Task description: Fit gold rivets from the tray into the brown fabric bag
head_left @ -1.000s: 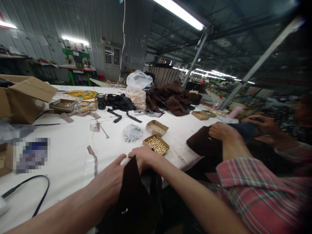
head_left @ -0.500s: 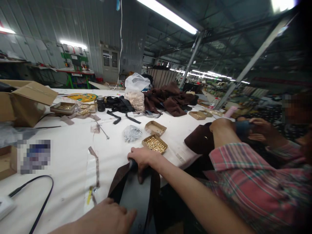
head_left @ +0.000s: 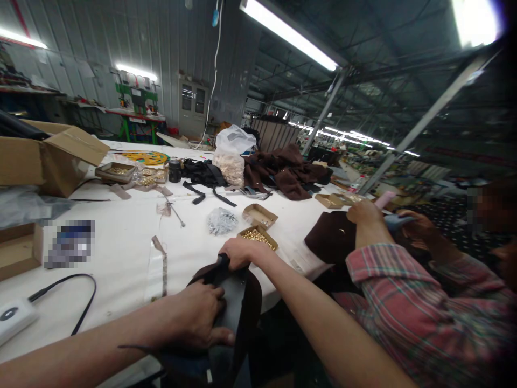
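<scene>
At the table's near edge is a dark brown fabric piece (head_left: 251, 293) with a smooth grey-blue inner face, curved so that its sides stand up. My right hand (head_left: 239, 253) grips its far end, fingers closed over the edge. Farther down, my left hand (head_left: 197, 315) grips the left side, fingers bent over the material and thumb lying across the grey face. The lower end of the piece drops out of view. Just beyond my right hand sits a small cardboard box of gold-coloured studs (head_left: 258, 235), partly hidden by the wrist.
Behind the studs stand another small box (head_left: 260, 216) and a clear bag of metal bits (head_left: 222, 221). Brown fabric (head_left: 288, 172) is heaped farther back. At right, a co-worker in a plaid sleeve (head_left: 404, 285) handles brown material. A cable (head_left: 93, 293) and cardboard boxes lie left.
My left hand has moved up and forward along the fabric piece and now grips its side. My right hand stays at the far end. The view has shifted slightly.
</scene>
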The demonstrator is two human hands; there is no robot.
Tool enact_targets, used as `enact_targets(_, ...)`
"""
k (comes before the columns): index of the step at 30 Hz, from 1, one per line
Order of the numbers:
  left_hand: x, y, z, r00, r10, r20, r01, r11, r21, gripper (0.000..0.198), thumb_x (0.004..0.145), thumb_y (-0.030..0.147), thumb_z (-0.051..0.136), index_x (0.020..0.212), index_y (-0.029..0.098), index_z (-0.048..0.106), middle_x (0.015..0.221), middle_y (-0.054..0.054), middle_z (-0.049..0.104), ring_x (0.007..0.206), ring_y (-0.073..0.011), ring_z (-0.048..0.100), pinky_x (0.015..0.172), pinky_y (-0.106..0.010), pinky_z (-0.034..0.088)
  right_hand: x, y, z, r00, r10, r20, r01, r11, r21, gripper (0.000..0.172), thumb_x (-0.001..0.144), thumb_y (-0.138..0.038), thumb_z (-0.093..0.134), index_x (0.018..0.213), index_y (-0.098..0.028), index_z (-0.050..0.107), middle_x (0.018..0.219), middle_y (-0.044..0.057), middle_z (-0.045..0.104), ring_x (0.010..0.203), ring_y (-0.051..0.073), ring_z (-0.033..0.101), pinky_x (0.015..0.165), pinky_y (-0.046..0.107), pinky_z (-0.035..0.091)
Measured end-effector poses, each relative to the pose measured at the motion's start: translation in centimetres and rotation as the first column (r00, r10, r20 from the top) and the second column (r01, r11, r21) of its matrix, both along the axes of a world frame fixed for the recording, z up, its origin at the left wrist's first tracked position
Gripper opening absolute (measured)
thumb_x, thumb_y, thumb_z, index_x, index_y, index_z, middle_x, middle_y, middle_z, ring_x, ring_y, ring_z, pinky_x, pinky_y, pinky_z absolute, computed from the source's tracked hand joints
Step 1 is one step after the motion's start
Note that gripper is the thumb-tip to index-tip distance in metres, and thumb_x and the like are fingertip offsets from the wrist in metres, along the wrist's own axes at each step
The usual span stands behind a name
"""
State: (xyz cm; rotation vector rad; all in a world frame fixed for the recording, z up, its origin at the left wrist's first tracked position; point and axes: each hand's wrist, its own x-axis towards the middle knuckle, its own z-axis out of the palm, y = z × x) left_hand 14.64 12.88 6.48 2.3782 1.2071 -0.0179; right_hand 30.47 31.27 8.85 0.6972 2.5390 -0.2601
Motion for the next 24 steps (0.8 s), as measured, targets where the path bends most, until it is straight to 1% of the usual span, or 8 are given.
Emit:
enact_targets(2,0.0,0.3,-0.8,0.999,-0.033,-0.008,0.033,0.997,0.064,0.052,0.100,0.066,0.074,0.118,0.019,0.084,0.124,-0.018,0.076,0.116,-0.0435,0.074,0.112,-0.063,0.060,0.5,0.2,0.2,1.000,-0.019,-0.024,0.019,1.000,-0.024,0.032,0.083,-0.022,0.071,0.113,-0.025,0.083,0.102,0.003,0.085,0.083,0.020,0.075,0.067,0.026,0.049)
enact_targets(4,-0.2,0.7,-1.5,0.998,-0.060,-0.018,0.062,0.994,0.092,0.049,0.096,0.060,0.081,0.121,0.018,0.083,0.132,-0.019,0.073,0.122,-0.0443,0.071,0.115,-0.062,0.058,0.9,0.0,0.1,0.998,-0.034,-0.050,0.032,0.999,-0.031,0.030,0.084,-0.022,0.069,0.111,-0.024,0.082,0.101,0.003,0.085,0.080,0.018,0.074,0.064,0.025,0.047)
enact_targets(8,-1.2,1.4,-2.4,0.994,-0.104,-0.026,0.106,0.990,0.091,0.064,0.091,0.061,0.086,0.141,0.022,0.077,0.145,-0.020,0.066,0.134,-0.0463,0.065,0.118,-0.061,0.057,1.3,-0.6,-0.7,0.993,-0.046,-0.111,0.048,0.999,0.017,0.028,0.085,-0.031,0.071,0.112,-0.026,0.080,0.107,0.004,0.085,0.089,0.021,0.076,0.067,0.026,0.046)
enact_targets(11,-1.8,1.6,-3.0,0.988,-0.145,-0.044,0.149,0.984,0.100,0.079,0.089,0.052,0.089,0.159,0.023,0.065,0.154,-0.021,0.062,0.142,-0.0475,0.062,0.123,-0.063,0.054,1.3,-0.9,-1.5,0.989,-0.041,-0.144,0.050,0.997,0.054,0.030,0.086,-0.041,0.075,0.113,-0.028,0.079,0.110,0.006,0.085,0.097,0.025,0.077,0.070,0.028,0.047)
enact_targets(15,-1.7,1.7,-3.3,0.989,-0.147,-0.031,0.149,0.983,0.110,0.080,0.087,0.051,0.091,0.157,0.022,0.066,0.153,-0.021,0.064,0.142,-0.0473,0.062,0.126,-0.063,0.053,1.2,-0.7,-2.6,0.987,-0.034,-0.160,0.046,0.996,0.075,0.032,0.086,-0.048,0.078,0.110,-0.027,0.079,0.109,0.007,0.085,0.100,0.027,0.080,0.071,0.030,0.046)
enact_targets(18,-1.7,1.7,-3.2,0.990,-0.140,-0.031,0.143,0.985,0.102,0.082,0.084,0.048,0.094,0.157,0.022,0.066,0.157,-0.021,0.063,0.146,-0.0479,0.061,0.129,-0.065,0.050,0.8,-0.4,-3.1,0.988,-0.037,-0.152,0.050,0.995,0.081,0.040,0.083,-0.052,0.083,0.115,-0.027,0.079,0.115,0.007,0.086,0.105,0.029,0.080,0.071,0.030,0.046)
enact_targets(21,-2.0,1.7,-3.1,0.990,-0.143,-0.009,0.143,0.987,0.067,0.089,0.083,0.043,0.091,0.164,0.024,0.060,0.170,-0.022,0.052,0.156,-0.0478,0.053,0.133,-0.065,0.046,0.3,-0.1,-3.4,0.992,-0.050,-0.120,0.058,0.996,0.065,0.050,0.079,-0.053,0.088,0.122,-0.028,0.078,0.120,0.007,0.085,0.108,0.029,0.081,0.069,0.029,0.047)
enact_targets(24,-2.2,1.6,-3.6,0.991,-0.136,0.008,0.135,0.990,0.042,0.095,0.081,0.044,0.089,0.168,0.025,0.056,0.178,-0.022,0.044,0.162,-0.0483,0.046,0.134,-0.067,0.042,-0.2,0.3,-3.6,0.996,-0.060,-0.073,0.062,0.998,0.021,0.049,0.078,-0.048,0.091,0.122,-0.028,0.080,0.118,0.005,0.086,0.105,0.026,0.081,0.068,0.027,0.047)
